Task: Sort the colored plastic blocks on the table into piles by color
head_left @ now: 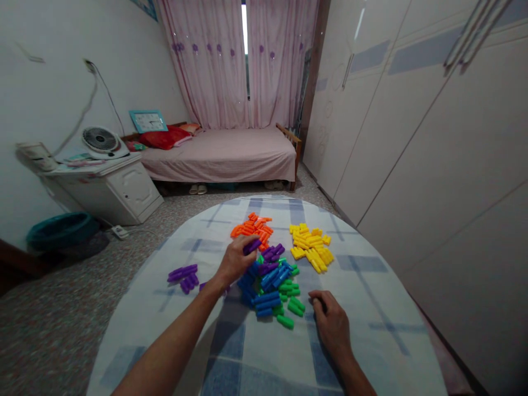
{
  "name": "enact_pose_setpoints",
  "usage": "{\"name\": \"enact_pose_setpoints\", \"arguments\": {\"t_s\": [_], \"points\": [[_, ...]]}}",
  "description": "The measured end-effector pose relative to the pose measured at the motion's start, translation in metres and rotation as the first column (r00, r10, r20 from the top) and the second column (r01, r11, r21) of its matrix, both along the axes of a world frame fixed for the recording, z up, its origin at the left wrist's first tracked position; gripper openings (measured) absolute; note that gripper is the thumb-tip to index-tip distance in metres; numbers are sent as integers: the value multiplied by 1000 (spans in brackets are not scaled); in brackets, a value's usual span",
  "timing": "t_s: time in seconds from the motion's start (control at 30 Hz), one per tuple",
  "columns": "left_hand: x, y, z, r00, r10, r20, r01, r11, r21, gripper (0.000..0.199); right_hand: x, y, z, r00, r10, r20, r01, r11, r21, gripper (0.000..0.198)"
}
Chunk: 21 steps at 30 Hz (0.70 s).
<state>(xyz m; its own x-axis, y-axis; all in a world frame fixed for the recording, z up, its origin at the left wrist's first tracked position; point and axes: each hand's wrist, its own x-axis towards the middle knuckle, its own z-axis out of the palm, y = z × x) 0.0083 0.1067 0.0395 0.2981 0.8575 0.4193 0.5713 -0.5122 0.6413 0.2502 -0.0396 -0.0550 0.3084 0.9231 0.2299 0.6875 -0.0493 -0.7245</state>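
Note:
My left hand [237, 258] is closed around a purple bullet-shaped plastic block [252, 247], held over the middle of the table. Right below it lies a mixed heap of blue blocks [267, 300], green blocks [296, 306] and purple blocks [272, 253]. A smaller group of purple blocks [183, 276] lies apart on the left, and a few more are partly hidden behind my left forearm. My right hand [331, 324] rests on the cloth to the right of the green blocks, fingers loosely bent and apart, with nothing in it.
Orange blocks [252, 227] are piled just beyond my left hand, and yellow blocks [312, 245] form a pile at the far right. A checked cloth [371, 297] covers the round table. Beyond stand a bed [231, 154], a cabinet with a fan [101, 140], and a wardrobe [412, 137].

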Motion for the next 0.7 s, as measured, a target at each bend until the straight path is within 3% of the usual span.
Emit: {"name": "enact_pose_setpoints", "arguments": {"t_s": [0.2, 0.47, 0.57, 0.7], "points": [[56, 7, -1, 934, -149, -324, 154, 988, -9, 38, 1, -1, 3, 1000, 11, -24, -10, 1000, 20, 25], [80, 14, -13, 795, -190, -576, 227, 974, -7, 31, 0, -1, 5, 999, 11, -52, -9, 999, 37, 25], [81, 15, -17, 798, -213, -564, 242, 970, -24, 29, 0, -1, 6, 998, 16, -68, -13, 999, 39, 25], [68, 7, -14, 917, -181, -354, 211, 976, 48, 34, 2, -2, 5, 997, 36, -72, -35, 999, 22, 26]]}}
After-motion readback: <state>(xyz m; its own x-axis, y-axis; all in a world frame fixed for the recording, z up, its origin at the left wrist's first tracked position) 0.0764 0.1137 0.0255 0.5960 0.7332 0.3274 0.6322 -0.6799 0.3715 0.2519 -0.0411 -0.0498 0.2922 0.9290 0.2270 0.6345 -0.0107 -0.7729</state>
